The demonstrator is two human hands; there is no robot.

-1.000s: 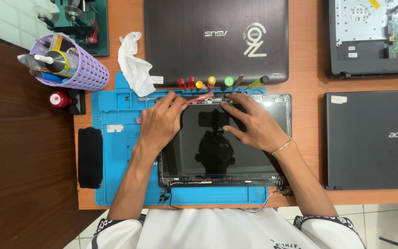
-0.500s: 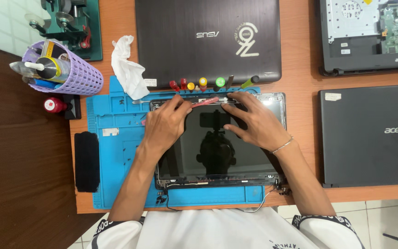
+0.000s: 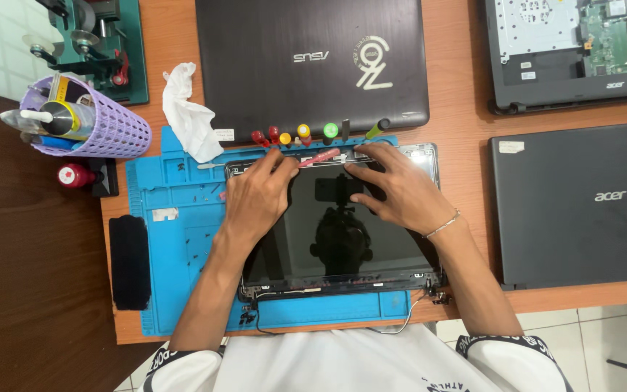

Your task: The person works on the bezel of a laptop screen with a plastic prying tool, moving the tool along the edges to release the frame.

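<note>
A bare laptop screen panel (image 3: 342, 232) lies flat and glass-up on a blue work mat (image 3: 175, 239), near the front edge of the orange-brown surface (image 3: 459, 109); lying on the soft mat probably keeps the glass from sliding or scratching, and its hinge end with loose cables (image 3: 408, 319) points toward the person. Along the panel's far edge a slim pink tool (image 3: 319, 157) rests almost level, its tip toward the corner by the left hand. The left hand (image 3: 255, 196) lies palm-down over the panel's upper left part, fingers curled forward to the far edge and seemingly pinching the pink tool's end, though the grip itself is hidden by the knuckles. The right hand (image 3: 400, 192), a thin bracelet at its wrist, is spread flat with fingers fanned on the top edge, apparently to steady the panel. Both forearms come up from the bottom of the view and angle inward, wrists low. Just beyond the panel a row of screwdrivers (image 3: 302, 134) with coloured caps stands at the mat's rim, within reach, and a closed dark laptop (image 3: 313, 65) lies behind them. A crumpled white cloth (image 3: 186, 112) and a purple basket (image 3: 103, 127) of tools sit to the left; two more laptops lie to the right, one (image 3: 575, 43) opened up and one (image 3: 582, 203) closed.
</note>
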